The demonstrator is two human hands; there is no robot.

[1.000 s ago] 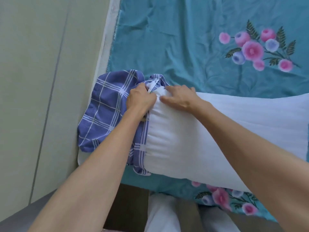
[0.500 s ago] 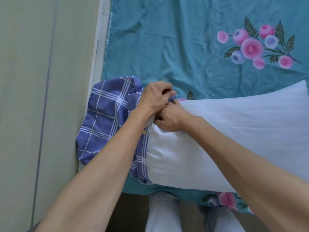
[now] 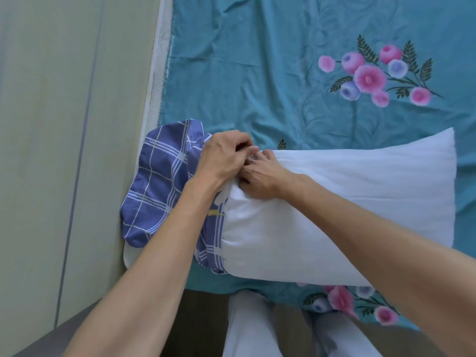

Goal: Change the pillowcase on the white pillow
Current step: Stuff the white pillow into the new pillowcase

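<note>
**Two hands at the pillow's corner**

The white pillow (image 3: 347, 210) lies across the bed's teal flowered sheet (image 3: 257, 73). Its left end sits in the blue checked pillowcase (image 3: 159, 186), bunched by the wall (image 3: 51, 124). The left hand (image 3: 221, 155) grips the pillowcase edge. The right hand (image 3: 260, 179) pinches the pillow's corner, fingers curled.

Wide open room on the far side: the teal bedsheet (image 3: 257, 73) lies flat beyond the pillow (image 3: 347, 215), nothing on it. The pillow fills the near middle and right, almost to the bed's near edge. On the left the wall (image 3: 64, 124) hems things in, with the bunched checked pillowcase (image 3: 159, 189) right against it. Both hands, left hand (image 3: 221, 155) and right hand (image 3: 260, 176), crowd the pillow's far left corner.
</note>
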